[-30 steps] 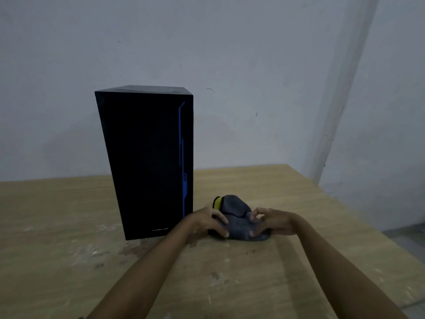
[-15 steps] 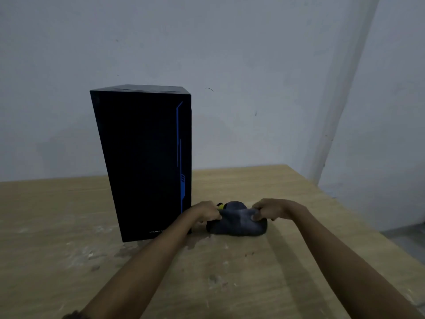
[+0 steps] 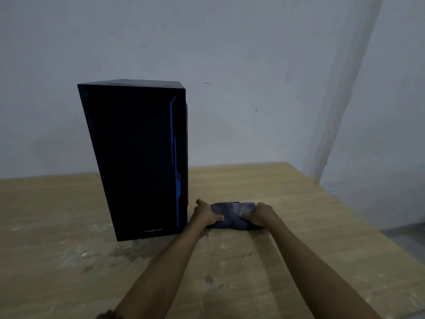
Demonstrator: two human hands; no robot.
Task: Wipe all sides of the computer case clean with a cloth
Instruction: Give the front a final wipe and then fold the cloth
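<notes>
both hands, left hand and right hand, grip opposite ends of a grey cloth on the wooden table, seemingly folding it into a pad, just beside the upright black computer case awaiting wiping.

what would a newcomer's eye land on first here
The tall black computer case with a blue stripe stands upright on the wooden table, left of centre. Just right of its base, the left hand and right hand grip a bunched grey cloth lying on the table.
</notes>
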